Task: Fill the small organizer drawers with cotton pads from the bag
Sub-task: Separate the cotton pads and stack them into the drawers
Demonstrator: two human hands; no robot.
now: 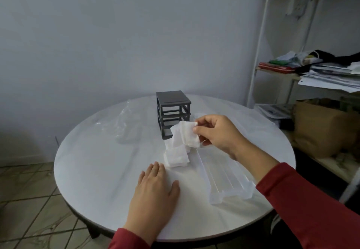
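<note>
Right hand (218, 133) pinches white square cotton pads (188, 134) above the round white table (97, 161); left hand (155, 188) rests flat, fingers straight, beside the clear plastic drawers (224, 178).

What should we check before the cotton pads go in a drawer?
1. Pads held: the right hand pinches a bunch of cotton pads. Ok.
2. Frame ready: the grey organizer frame stands upright with open slots. Ok.
3. Drawer ready: the clear drawers lie on the table, out of the frame. Ok.
4. Drawer steadied: the left hand rests flat on the table, touching no drawer. Not ok.
5. Spare pads gathered: a loose pile lies on the table. Not ok.
6. More pads left in the clear bag: cannot tell.
</note>
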